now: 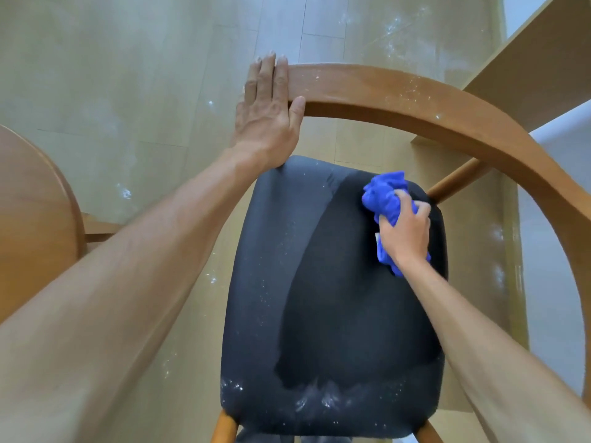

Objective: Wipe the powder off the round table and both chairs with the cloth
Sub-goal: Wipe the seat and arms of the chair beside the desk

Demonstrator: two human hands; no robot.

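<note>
A chair with a dark padded seat [332,302] and a curved wooden backrest [415,100] stands below me. My right hand [404,233] is shut on a bunched blue cloth [382,199], pressed on the seat's far right corner. My left hand [267,110] lies flat on the left end of the backrest, fingers together, thumb under the rail. White powder [319,401] clings to the seat's near edge and left side; the middle strip looks darker and wiped. Specks of powder dot the backrest too. The round wooden table [32,219] shows its edge at the left.
The pale wooden floor [144,91] carries scattered powder marks around the chair. A wooden board or furniture edge [543,59] runs across the top right, with a white surface [559,155] beyond the backrest on the right.
</note>
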